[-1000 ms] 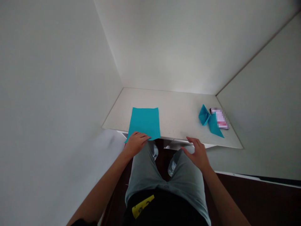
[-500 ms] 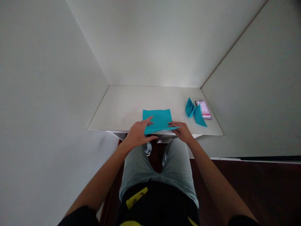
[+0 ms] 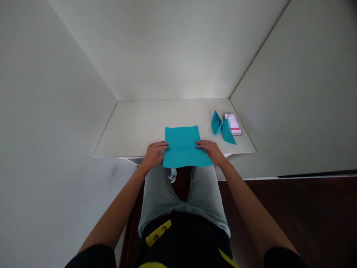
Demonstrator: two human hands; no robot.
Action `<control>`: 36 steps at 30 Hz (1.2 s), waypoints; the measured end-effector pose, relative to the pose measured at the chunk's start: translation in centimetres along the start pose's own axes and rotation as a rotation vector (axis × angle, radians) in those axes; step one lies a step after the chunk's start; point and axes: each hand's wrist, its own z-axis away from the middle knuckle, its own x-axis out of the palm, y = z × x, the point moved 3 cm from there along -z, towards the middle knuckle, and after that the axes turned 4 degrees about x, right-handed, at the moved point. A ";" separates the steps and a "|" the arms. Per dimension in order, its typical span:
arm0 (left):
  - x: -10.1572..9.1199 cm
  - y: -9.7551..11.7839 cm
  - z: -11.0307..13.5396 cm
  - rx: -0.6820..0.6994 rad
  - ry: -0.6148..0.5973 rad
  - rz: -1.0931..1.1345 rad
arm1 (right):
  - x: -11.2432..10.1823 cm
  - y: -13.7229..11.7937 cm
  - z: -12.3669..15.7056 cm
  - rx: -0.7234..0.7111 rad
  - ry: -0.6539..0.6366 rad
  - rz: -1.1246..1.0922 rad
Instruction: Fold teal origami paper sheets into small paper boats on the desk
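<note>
A blue sheet of paper (image 3: 182,143) lies opened out at the front of the white shelf, a faint crease running across it. Its near part hangs over the shelf's front edge. At the paper's left edge, my left hand (image 3: 154,154) holds on with its fingertips on top and the thumb close to the edge. My right hand (image 3: 213,152) grips the right edge, fingers over the top and the near right corner lying against the hand. What the thumbs do beneath the paper is partly hidden.
Folded blue paper pieces, one upright (image 3: 215,123) and one pointed (image 3: 228,133), sit at the right of the shelf (image 3: 134,123). Beside them lies a phone-like object (image 3: 235,124), blurred out. White walls enclose the shelf at the left, back and right.
The near flap of the paper has come down towards me, so the sheet is now spread out. My left hand has moved back to the left edge. The view has shifted slightly.
</note>
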 end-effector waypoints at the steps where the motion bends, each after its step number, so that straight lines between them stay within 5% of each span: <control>1: 0.0 -0.1 0.1 0.000 0.006 0.000 | 0.1 0.2 0.0 0.002 0.005 -0.007; 8: 0.1 0.1 0.3 -0.005 0.038 0.046 | 0.0 0.5 -0.3 -0.033 0.063 -0.110; 16: 0.2 0.2 -0.9 -0.091 0.144 0.114 | 0.0 -0.1 -2.1 0.342 0.119 -0.007; 21: 0.4 0.4 -1.0 -0.207 0.206 0.097 | 0.7 0.2 -2.4 0.464 0.239 -0.147; 26: 0.8 0.6 -0.5 -0.284 0.234 0.079 | 1.0 0.1 -2.2 0.385 0.286 -0.131; 32: 0.6 2.1 -1.6 -0.214 0.293 -0.048 | 0.5 -0.6 -2.0 0.318 0.231 -0.043; 36: 1.6 4.5 -4.1 -0.082 0.165 -0.192 | 0.6 -0.7 -1.7 0.303 0.189 0.006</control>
